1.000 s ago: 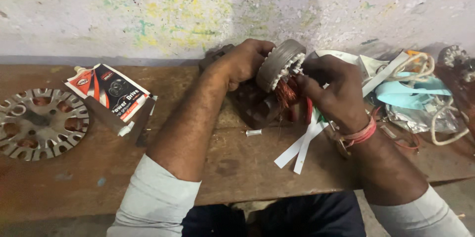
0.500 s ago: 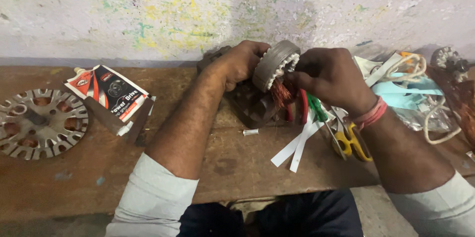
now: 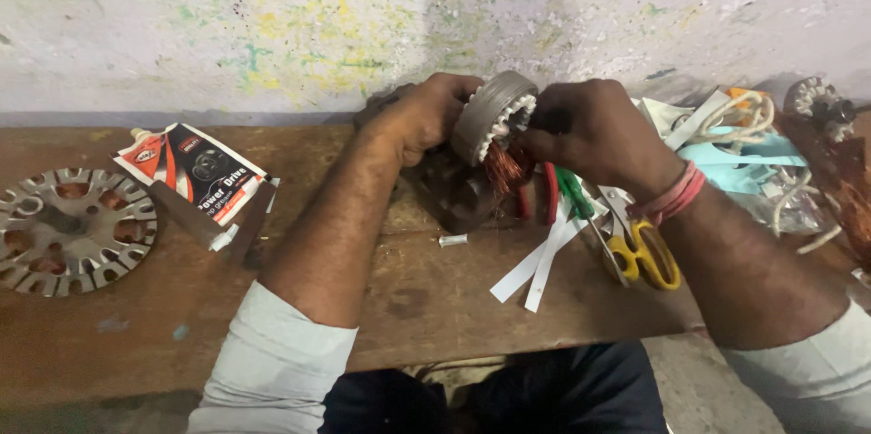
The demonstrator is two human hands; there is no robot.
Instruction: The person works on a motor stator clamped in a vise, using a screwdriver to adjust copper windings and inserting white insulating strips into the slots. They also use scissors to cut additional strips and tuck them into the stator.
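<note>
The left hand grasps a round grey metal motor stator with white slot liners and a tuft of copper wire, its fingers curled around the far rim and the thumb side pressed to the outer ring. The stator is tilted on edge, raised above the worn brown wooden workbench and held between the two hands close to the paint-flecked wall. The right hand meets it from the other side, fingertips pinched at the white liners on the stator's face; what they pinch is too small to tell. A red thread band circles the right wrist.

Just below the right fingers lie a red-handled tool and a green-handled tool, and beside them yellow-handled scissors. White paper strips fan out under the same fingers, toward the person. A small white tube piece lies on the bench below the stator. Well left of the left fingers sits a red, black and white grease sachet, and farther left a flat round slotted metal plate. Beyond the right wrist lies a heap of pale blue and white strips and cord.
</note>
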